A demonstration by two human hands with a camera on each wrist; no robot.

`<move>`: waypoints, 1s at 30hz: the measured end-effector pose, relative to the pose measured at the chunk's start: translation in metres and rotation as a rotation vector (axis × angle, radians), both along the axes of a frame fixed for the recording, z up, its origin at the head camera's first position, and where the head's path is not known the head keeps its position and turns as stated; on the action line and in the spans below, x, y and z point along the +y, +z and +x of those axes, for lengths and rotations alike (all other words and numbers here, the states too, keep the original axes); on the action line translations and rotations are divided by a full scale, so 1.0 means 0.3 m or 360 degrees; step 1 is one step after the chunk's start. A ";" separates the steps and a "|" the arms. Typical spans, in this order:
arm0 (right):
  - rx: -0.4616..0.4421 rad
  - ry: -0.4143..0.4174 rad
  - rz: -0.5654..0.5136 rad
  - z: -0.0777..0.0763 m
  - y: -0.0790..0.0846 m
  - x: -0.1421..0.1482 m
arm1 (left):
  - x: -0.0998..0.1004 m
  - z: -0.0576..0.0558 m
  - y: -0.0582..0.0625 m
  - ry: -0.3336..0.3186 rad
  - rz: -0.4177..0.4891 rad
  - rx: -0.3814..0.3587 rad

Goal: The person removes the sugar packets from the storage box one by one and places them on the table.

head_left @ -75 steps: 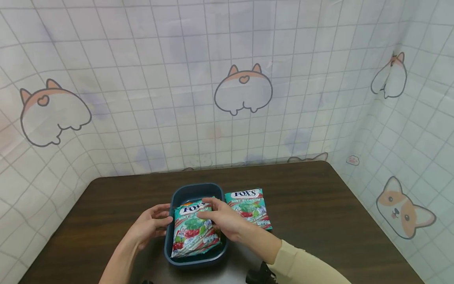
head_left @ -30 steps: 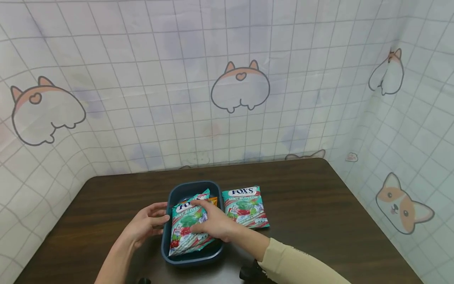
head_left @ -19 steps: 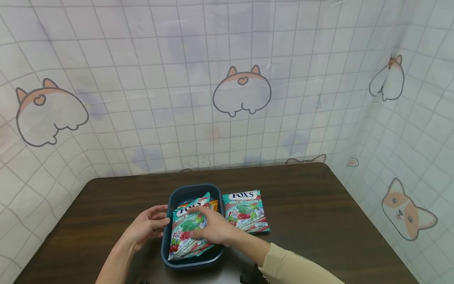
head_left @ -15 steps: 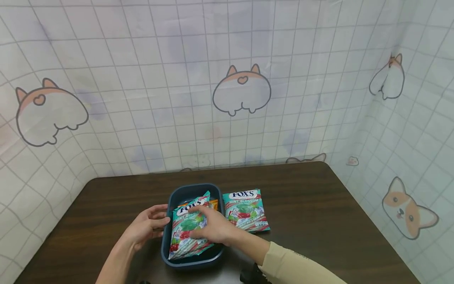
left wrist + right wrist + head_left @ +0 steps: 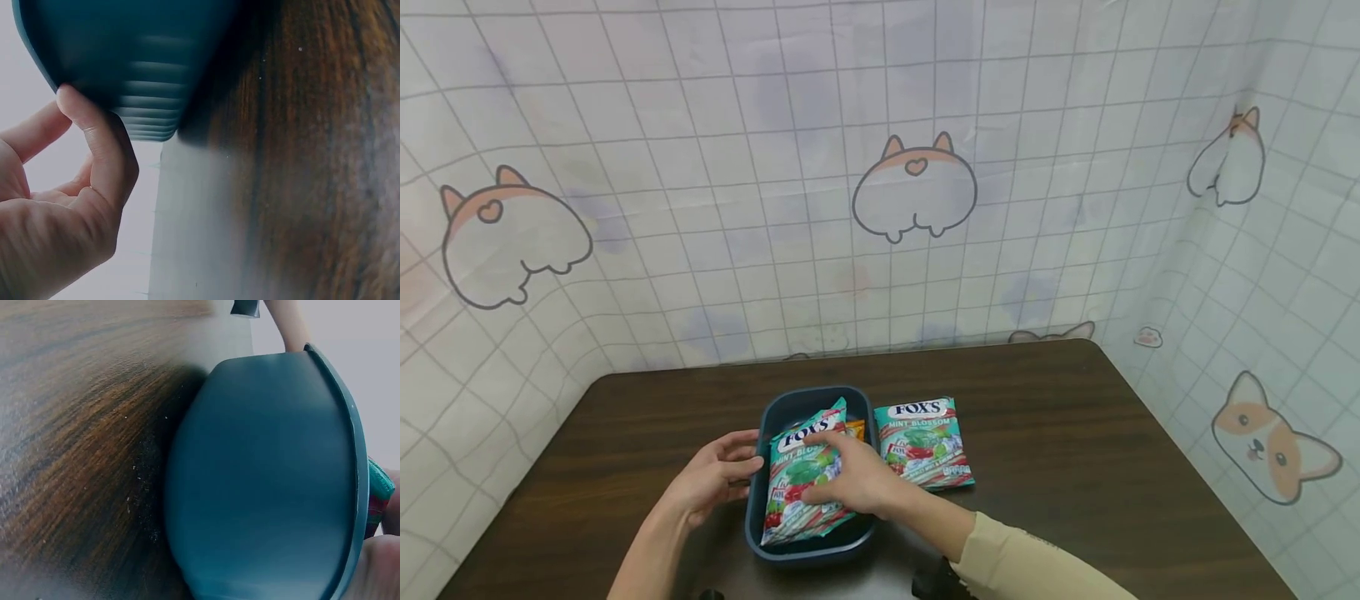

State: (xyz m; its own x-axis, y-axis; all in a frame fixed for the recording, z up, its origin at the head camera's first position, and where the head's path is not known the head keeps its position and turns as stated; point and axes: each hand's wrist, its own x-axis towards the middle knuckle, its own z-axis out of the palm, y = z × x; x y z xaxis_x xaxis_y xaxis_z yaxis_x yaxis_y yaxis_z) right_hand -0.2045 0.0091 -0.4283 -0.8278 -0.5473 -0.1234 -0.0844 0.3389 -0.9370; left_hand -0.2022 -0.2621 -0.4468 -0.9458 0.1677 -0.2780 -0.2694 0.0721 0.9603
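In the head view a dark blue plastic bin [image 5: 796, 402] stands on the table with a teal candy bag [image 5: 797, 475] in it, printed FOX'S Mint Blossom. The bag's top right corner sticks up. My right hand [image 5: 863, 477] grips this bag from the right, thumb and index finger spread across its front; the other fingers are hidden. A bit of orange packet [image 5: 856, 428] shows behind it. At the bin's left rim my left hand [image 5: 711, 477] holds the wall. The left wrist view has a fingertip [image 5: 74, 103] right on the rim of the bin [image 5: 169, 37].
Just right of the bin lies a second teal candy bag [image 5: 923, 442], flat on the dark wooden table [image 5: 1037, 425]. A white grid-patterned cloth [image 5: 775, 208] with cartoon dogs hangs behind the table and along its sides. A black object [image 5: 936, 579] is under the right sleeve.
Since the oldest frame, the bag in the bin has tilted, baring some orange packet at its right. My right hand has shifted slightly left and down. My left hand stays at the rim.
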 end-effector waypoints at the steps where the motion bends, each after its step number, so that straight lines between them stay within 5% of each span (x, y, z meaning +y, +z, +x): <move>1: 0.0000 -0.0003 -0.0004 -0.001 0.000 0.001 | 0.000 -0.001 0.002 -0.0002 -0.0002 0.0005; 30: 0.0024 -0.0066 -0.0131 0.028 0.038 0.091 | 0.012 0.017 0.009 0.0080 0.0006 0.0033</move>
State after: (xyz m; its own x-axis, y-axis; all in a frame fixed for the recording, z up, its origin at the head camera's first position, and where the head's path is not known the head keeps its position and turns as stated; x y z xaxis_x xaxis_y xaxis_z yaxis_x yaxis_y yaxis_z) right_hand -0.1961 0.0363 -0.4170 -0.8514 -0.5202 -0.0671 -0.0859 0.2644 -0.9606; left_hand -0.1971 -0.2584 -0.4441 -0.9586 0.1212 -0.2578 -0.2528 0.0551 0.9659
